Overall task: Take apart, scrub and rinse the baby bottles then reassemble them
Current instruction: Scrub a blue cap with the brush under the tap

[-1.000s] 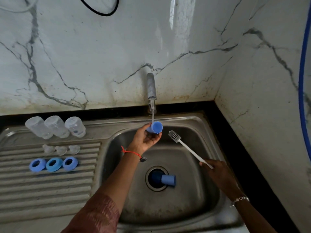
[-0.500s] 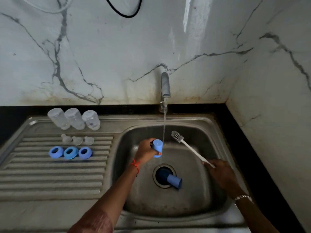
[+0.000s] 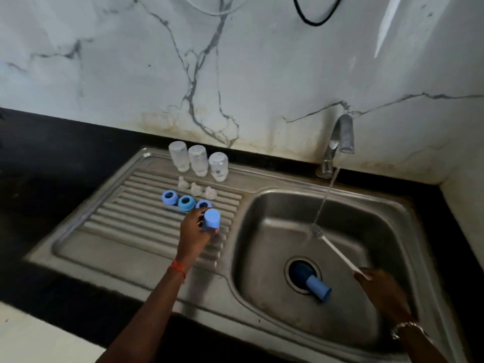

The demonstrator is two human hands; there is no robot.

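Left of the sink bowl (image 3: pixel 262 218), on the drainboard (image 3: pixel 117 231), I see the bottles (image 3: pixel 198 160) at the back, teats (image 3: pixel 195 189) before them, collars (image 3: pixel 186 203) before those. My left hand (image 3: pixel 192 231) holds a cap (image 3: pixel 211 219) just before the collars. The tap (image 3: pixel 343 134) stands behind the bowl; a second cap (image 3: pixel 318 286) lies in it; my right hand (image 3: pixel 379 289) holds the brush (image 3: pixel 337 251) above it.

No text, brand or number is showing readably anywhere; faint marks on one clear bottle (image 3: pixel 218 166) are looking too blurred to read
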